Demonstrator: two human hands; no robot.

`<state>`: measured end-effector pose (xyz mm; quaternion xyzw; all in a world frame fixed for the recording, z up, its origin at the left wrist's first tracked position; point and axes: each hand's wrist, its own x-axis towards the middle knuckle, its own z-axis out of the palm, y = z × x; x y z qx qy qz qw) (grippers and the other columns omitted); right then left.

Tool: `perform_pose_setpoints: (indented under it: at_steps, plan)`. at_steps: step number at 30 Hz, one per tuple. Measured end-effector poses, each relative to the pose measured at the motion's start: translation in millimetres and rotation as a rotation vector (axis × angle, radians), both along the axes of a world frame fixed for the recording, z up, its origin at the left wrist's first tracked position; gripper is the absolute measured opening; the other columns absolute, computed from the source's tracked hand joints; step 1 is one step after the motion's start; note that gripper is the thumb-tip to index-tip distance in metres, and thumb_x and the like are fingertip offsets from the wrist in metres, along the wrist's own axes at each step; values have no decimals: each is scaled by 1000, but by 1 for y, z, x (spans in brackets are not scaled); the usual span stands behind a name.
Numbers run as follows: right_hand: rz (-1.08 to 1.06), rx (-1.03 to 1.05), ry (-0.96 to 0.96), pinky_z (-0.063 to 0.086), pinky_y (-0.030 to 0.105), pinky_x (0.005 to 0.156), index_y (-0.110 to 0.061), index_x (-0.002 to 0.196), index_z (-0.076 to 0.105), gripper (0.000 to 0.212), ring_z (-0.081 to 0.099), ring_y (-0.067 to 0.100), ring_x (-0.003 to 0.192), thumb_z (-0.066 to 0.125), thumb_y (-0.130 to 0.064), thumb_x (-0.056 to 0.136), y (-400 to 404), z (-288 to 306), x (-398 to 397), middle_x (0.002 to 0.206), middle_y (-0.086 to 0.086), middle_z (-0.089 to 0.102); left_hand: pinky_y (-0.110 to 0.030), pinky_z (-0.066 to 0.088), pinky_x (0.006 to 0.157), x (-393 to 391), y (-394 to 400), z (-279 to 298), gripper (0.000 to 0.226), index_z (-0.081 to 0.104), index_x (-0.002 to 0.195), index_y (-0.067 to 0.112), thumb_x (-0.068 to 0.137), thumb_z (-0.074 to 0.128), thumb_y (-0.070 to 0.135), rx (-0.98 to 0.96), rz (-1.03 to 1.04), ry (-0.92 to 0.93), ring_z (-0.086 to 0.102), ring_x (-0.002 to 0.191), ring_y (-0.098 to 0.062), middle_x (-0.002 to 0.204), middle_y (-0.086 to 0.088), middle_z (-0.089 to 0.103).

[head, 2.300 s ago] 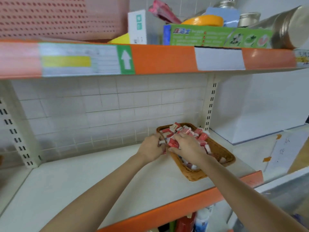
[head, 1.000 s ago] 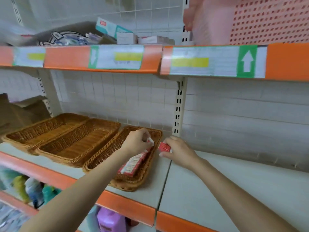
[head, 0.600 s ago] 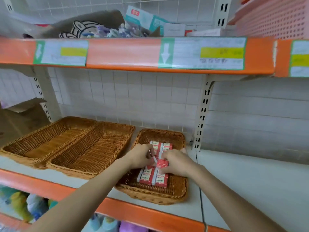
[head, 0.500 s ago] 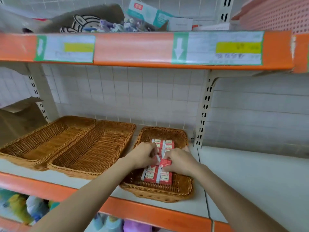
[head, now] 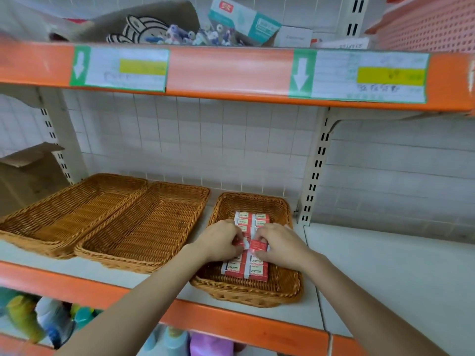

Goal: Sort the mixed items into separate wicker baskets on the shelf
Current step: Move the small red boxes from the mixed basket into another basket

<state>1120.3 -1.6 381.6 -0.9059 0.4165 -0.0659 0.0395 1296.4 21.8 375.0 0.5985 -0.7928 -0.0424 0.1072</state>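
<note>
Three wicker baskets stand side by side on the white shelf. The right basket [head: 288,291] holds two neat rows of small red-and-white eraser boxes [head: 253,219]. My left hand [head: 218,241] hovers over the middle of the rows and pinches one red box [head: 240,243]. Beside it, my right hand [head: 281,244] pinches another red box [head: 257,245] over the right row. The middle basket [head: 144,227] and the left basket [head: 69,209] hold nothing.
An orange shelf edge [head: 231,327] runs along the front, with bottles on the level below. The upper shelf [head: 231,73] overhangs with labels and assorted goods. A slotted upright [head: 314,176] stands just right of the basket; bare white shelf [head: 385,278] lies beyond. A cardboard box [head: 23,170] sits far left.
My view swung left from the mixed basket to the three baskets. Both hands carried red boxes over and lowered them onto the rows in the right basket.
</note>
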Motion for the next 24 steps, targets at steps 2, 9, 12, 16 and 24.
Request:
perform_pose_setpoints:
  at_steps: [2, 9, 12, 16, 24]
  plan:
    - [-6, 32, -127, 43, 28, 82, -22, 104, 49, 26, 54, 14, 96, 62, -37, 88, 1, 1, -3, 105, -6, 55, -32, 51, 87, 1, 0, 3, 30, 67, 114, 14, 91, 60, 33, 38, -16, 86, 60, 97, -15, 109, -2, 66]
    - [79, 217, -221, 53, 24, 69, -23, 100, 43, 22, 56, 7, 93, 63, -23, 89, 1, 5, -10, 104, -11, 48, -25, 51, 81, 1, 5, 8, 23, 67, 114, 12, 97, 52, 18, 47, -60, 141, 65, 91, -14, 103, -2, 70]
    - [97, 49, -10, 36, 27, 81, -25, 98, 47, 15, 45, 11, 99, 58, -31, 91, -1, 5, -12, 104, -10, 49, -27, 44, 95, 0, 5, 8, 26, 66, 116, 12, 97, 50, 18, 11, -47, 52, 58, 109, -16, 117, -3, 64]
    - [80, -61, 179, 26, 34, 87, -24, 112, 60, 26, 42, 15, 110, 55, -39, 92, -4, 0, -11, 118, -7, 57, -28, 44, 95, 1, 10, 9, 32, 62, 123, 14, 96, 52, 29, 68, -41, -50, 52, 111, -16, 122, -1, 54]
    - [65, -38, 192, 30, 35, 96, -20, 110, 61, 27, 47, 18, 110, 55, -39, 93, -4, 2, -11, 114, -1, 58, -31, 49, 90, 0, 11, 11, 56, 45, 137, 18, 90, 61, 44, 150, -28, -101, 57, 108, -17, 123, -2, 59]
